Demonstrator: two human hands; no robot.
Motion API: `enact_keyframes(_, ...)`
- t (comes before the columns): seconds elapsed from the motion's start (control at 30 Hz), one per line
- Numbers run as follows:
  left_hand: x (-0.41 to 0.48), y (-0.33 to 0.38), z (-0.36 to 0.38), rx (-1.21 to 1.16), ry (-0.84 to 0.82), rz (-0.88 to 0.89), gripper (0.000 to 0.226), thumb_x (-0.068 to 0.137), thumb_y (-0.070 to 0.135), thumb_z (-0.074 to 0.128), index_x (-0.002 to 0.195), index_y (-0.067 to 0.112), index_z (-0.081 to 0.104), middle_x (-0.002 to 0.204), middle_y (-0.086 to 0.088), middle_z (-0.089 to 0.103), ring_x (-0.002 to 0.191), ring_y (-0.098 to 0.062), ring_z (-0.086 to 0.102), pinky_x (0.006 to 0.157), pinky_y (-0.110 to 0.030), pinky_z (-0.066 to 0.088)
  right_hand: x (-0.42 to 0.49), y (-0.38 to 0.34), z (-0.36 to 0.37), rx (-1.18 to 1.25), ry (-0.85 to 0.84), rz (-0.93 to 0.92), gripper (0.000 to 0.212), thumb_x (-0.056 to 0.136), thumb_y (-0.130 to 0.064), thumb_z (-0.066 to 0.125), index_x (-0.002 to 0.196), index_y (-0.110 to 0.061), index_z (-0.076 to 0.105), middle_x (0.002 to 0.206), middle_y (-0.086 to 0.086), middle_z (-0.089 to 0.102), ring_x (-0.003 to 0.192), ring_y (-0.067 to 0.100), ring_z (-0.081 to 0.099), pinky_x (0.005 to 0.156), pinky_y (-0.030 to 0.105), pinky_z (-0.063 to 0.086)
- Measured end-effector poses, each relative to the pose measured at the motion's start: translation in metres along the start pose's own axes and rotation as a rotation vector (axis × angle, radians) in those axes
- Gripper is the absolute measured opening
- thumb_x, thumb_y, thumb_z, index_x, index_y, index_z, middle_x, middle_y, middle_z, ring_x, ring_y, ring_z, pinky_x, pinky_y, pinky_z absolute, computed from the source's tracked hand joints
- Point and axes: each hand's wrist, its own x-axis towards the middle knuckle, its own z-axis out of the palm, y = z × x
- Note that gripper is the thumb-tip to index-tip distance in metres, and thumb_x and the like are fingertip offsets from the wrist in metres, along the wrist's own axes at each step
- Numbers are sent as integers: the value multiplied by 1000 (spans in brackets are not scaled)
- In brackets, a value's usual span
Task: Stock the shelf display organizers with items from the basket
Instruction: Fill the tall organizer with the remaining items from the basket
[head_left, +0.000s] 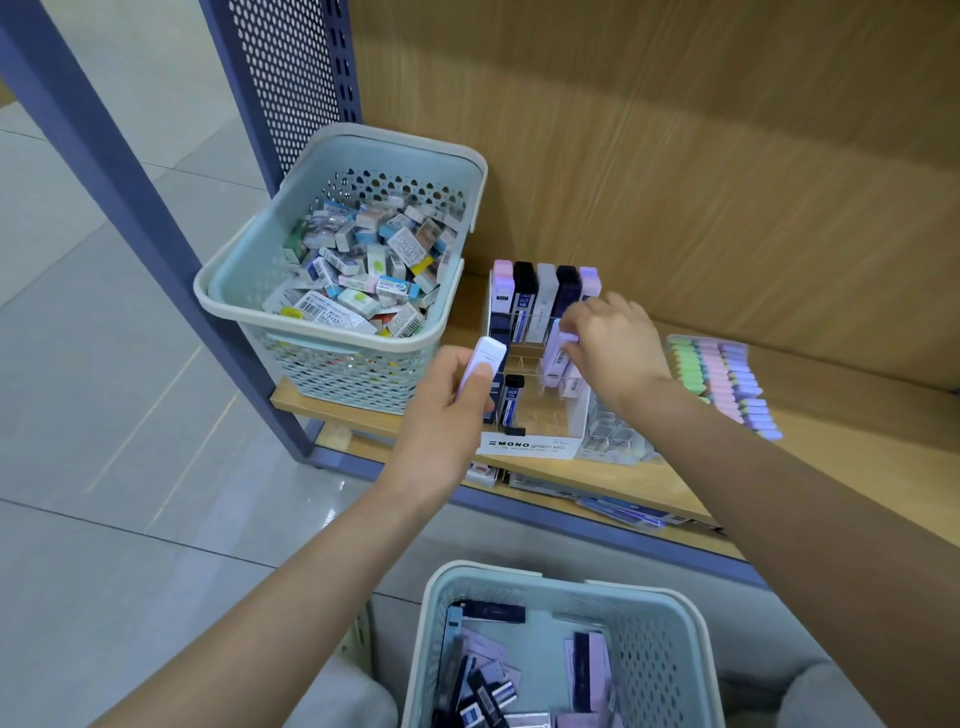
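**Filling the Slots**

We are pinching a purple case with our right hand and pushing it into the organizer. Our left hand is gripping a pale case. The back row is looking full, but front slots are sitting empty, and the basket is holding many more.

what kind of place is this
Most likely a stationery shop, though only one shelf shows. A clear display organizer labelled MONO graph holds pencil-lead cases. A basket of small barcoded boxes sits on the wooden shelf. The left hand and right hand each grip a lilac lead case.
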Motion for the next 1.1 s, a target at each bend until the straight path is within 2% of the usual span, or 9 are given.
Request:
enact_keyframes(0.1, 1, 1, 4, -78, 19, -74, 18, 98, 16, 40, 80, 20, 40, 83, -5, 53, 56, -13, 40, 53, -24, 31, 4, -2, 1, -79, 5, -41, 19, 83, -14, 66, 99, -7, 60, 95, 11, 64, 97, 30, 53, 79, 35, 37)
enact_keyframes(0.2, 1, 2, 6, -100, 11, -83, 20, 96, 8, 40, 80, 18, 38, 82, -6, 51, 54, -14, 42, 53, -25, 35, 4, -5, 0, -129, 35, -54, 33, 48, -8, 88, 72, -10, 65, 69, 6, 62, 70, 27, 59, 60, 25, 42)
enact_keyframes(0.3, -2, 1, 6, -59, -25, -1, 16, 96, 11, 44, 84, 21, 45, 78, -1, 51, 58, -13, 49, 53, -25, 40, -1, -9, -5, -58, 35, -58, 27, 76, -11, 74, 101, -11, 66, 96, 7, 63, 93, 27, 56, 75, 31, 41)
enact_keyframes(0.37, -2, -2, 4, 0, -49, 66, 15, 95, 15, 49, 85, 26, 52, 79, 3, 53, 62, -12, 51, 55, -22, 42, -11, -13, -18, 288, 16, 19, 25, 96, -18, 50, 119, -11, 57, 111, 7, 58, 101, 24, 54, 83, 32, 40)
enact_keyframes(0.5, -1, -7, 0, 156, -49, 175, 20, 88, 10, 59, 81, 28, 60, 75, 5, 59, 65, -3, 50, 56, -13, 38, -41, -27, -60, 941, -70, 65, 28, 100, -26, 39, 106, -14, 64, 94, -2, 65, 79, 3, 60, 75, 21, 47)
enact_keyframes(0.63, -2, -4, 1, 147, -20, 139, 22, 81, 10, 70, 87, 22, 52, 79, 7, 58, 68, -7, 53, 60, -13, 41, -70, -27, -70, 932, -277, -81, 10, 91, -17, 59, 96, -17, 68, 86, -8, 67, 78, 0, 59, 72, 12, 46)
enact_keyframes(0.8, -2, 7, 8, 18, -10, 251, 20, 86, 7, 64, 84, 25, 54, 78, 1, 62, 67, -10, 55, 64, -23, 49, -89, -30, -66, 1180, -309, 38, 17, 83, -14, 70, 87, -27, 60, 82, -13, 64, 75, -1, 63, 73, 10, 49)
enact_keyframes(0.93, 0, 13, 16, 97, -94, 381, 12, 84, 8, 65, 88, 19, 63, 77, 1, 62, 71, -13, 53, 66, -20, 44, -93, -27, -66, 1228, -149, 88, 23, 83, -12, 70, 90, -28, 55, 88, -14, 63, 80, -2, 64, 76, 11, 49)
enact_keyframes(1.1, 10, 16, 29, 186, -131, 391, 29, 76, 15, 75, 81, 25, 49, 74, 1, 65, 62, -2, 52, 60, -9, 39, -91, -18, -69, 916, 43, -70, 45, 84, -9, 68, 108, -41, 48, 99, -24, 55, 84, 2, 62, 80, 19, 51)
